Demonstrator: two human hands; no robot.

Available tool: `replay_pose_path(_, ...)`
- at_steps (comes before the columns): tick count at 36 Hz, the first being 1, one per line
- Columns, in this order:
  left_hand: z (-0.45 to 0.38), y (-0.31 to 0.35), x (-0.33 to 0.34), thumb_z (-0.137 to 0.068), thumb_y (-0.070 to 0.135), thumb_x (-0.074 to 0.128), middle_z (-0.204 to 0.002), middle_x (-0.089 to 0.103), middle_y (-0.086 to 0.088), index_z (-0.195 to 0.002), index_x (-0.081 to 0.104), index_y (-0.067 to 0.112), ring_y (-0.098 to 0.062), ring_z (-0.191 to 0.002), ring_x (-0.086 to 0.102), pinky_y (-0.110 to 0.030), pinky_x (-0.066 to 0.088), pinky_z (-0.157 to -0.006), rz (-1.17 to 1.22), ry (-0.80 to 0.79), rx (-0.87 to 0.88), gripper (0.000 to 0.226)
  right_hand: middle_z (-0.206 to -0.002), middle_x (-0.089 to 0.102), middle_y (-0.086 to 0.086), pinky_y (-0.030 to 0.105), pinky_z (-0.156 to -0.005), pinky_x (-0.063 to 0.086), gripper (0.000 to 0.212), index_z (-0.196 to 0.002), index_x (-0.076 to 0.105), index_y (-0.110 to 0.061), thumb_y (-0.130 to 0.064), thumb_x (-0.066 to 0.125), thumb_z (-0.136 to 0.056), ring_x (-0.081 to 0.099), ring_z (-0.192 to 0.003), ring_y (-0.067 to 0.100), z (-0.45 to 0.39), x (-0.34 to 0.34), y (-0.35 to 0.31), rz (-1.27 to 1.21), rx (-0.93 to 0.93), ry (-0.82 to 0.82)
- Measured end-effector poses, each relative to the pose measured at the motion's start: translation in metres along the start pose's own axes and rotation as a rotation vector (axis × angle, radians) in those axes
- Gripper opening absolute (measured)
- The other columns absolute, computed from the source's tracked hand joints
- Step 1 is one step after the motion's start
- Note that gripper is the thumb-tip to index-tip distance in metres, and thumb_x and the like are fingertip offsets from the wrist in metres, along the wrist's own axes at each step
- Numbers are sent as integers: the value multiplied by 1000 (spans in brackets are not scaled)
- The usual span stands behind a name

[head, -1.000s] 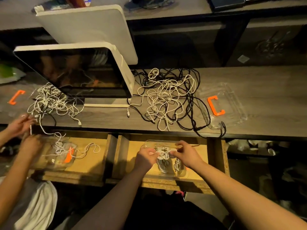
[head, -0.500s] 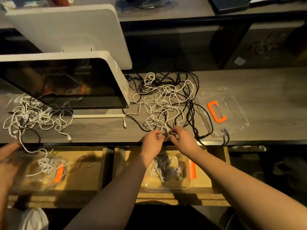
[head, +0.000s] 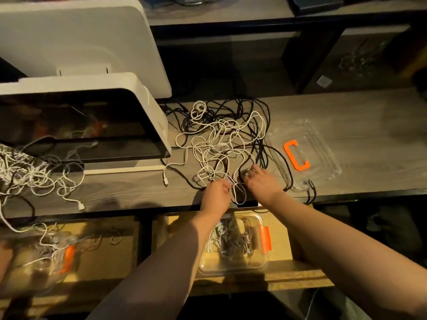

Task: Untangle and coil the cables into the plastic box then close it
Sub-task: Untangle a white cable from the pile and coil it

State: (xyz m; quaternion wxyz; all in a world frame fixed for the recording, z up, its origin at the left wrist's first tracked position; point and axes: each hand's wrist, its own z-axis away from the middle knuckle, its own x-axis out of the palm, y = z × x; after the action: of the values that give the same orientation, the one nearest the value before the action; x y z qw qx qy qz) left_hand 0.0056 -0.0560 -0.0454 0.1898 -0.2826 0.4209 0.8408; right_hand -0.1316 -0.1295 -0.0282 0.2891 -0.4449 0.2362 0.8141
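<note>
Both hands reach forward to the near edge of a tangled heap of white and black cables (head: 221, 144) on a grey wood-grain bench (head: 358, 116). Left hand (head: 216, 196) has its fingers curled, pinching a white cable loop at the heap's front edge. Right hand (head: 260, 182) lies just beside it with fingers bent down onto a black cable; whether it actually grips the strand I cannot tell.

Right of the heap, touching its outer black loops, a clear plastic lid (head: 323, 144) with an orange handle (head: 297, 158) lies flat on the bench. Below the bench edge, between the two forearms, an open clear plastic box (head: 233, 269) with an orange clip sits in a pulled-out wooden drawer (head: 300, 273) and holds coiled pale cables.

At far left a second cable tangle (head: 30, 172) spreads beneath a white-framed monitor (head: 143, 107), and another clear box (head: 46, 257) sits in the neighbouring drawer, blurred.
</note>
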Motion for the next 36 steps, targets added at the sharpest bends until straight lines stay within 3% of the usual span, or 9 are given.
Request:
replay_pose_path(5, 2, 4, 4, -96, 10, 55, -110, 68, 0, -109, 70, 19, -19, -102, 65, -32, 52, -86, 32, -8, 59, 22, -135, 55, 9, 37, -102, 42, 37, -132, 56, -10, -14, 59, -94, 40, -130, 28, -5, -2, 9, -10, -49, 46)
replay_pose_path(9, 6, 12, 0, -96, 13, 60, -136, 49, 1, -126, 61, 17, -17, -121, 52, -31, 44, -100, 7, 86, 241, 31, -126, 59, 7, 38, -100, 40, 35, -130, 58, -13, -18, 57, -95, 44, -125, 28, -3, -13, 16, -28, -90, 150)
replay_pose_path(14, 5, 30, -15, -97, 19, 60, -153, 42, -3, -141, 55, 18, -21, -145, 30, -43, 24, -121, -159, 157, 382, 44, -86, 64, 1, 34, -69, 48, 30, -95, 71, -17, -17, 86, -68, 54, -87, 23, -3, -23, 27, -87, -129, 415)
replay_pose_path(18, 6, 51, -31, -95, 18, 60, -150, 50, 2, -139, 57, 19, -19, -150, 23, -45, 9, -124, -258, 238, 457, 44, -92, 65, 2, 32, -71, 48, 23, -104, 72, -15, -13, 74, -81, 53, -91, 24, 7, -43, 35, -227, -199, 580)
replay_pose_path(21, 8, 68, -46, -97, 18, 59, -140, 59, 0, -131, 61, 19, -19, -145, 34, -40, 6, -125, -250, 272, 461, 35, -95, 65, 2, 31, -71, 48, 21, -109, 71, -16, -18, 68, -88, 54, -93, 23, 17, -61, 40, -313, -196, 656)
replay_pose_path(26, 16, 91, -68, -103, 23, 53, -116, 63, 4, -120, 65, 21, -16, -112, 56, -33, 43, -98, -155, 226, 421, 21, -93, 64, 5, 36, -72, 47, 13, -98, 70, -13, -19, 65, -88, 51, -90, 22, 34, -82, 48, -494, -111, 758)
replay_pose_path(31, 31, 104, -74, -102, 21, 55, -104, 66, 6, -113, 69, 20, -12, -96, 61, -32, 52, -83, 90, 264, 406, 18, -87, 64, -6, 23, -72, 34, 14, -93, 72, -19, -32, 70, -89, 44, -91, 9, 55, -104, 51, -826, 56, 809)
replay_pose_path(34, 44, 111, -73, -103, 18, 54, -90, 66, 7, -108, 67, 22, -6, -72, 64, -24, 53, -66, 460, 252, 285, 15, -80, 63, -10, 18, -73, 40, 10, -83, 70, -26, -33, 71, -89, 51, -85, 4, 68, -113, 50, -1178, 105, 798)
replay_pose_path(36, 51, 113, -73, -105, 16, 49, -80, 62, 2, -109, 64, 17, 0, -52, 54, -16, 47, -53, 662, 264, 210, 15, -78, 67, 0, 23, -70, 47, 13, -83, 71, -15, -27, 72, -90, 58, -75, 5, 76, -118, 52, -1435, 82, 788)
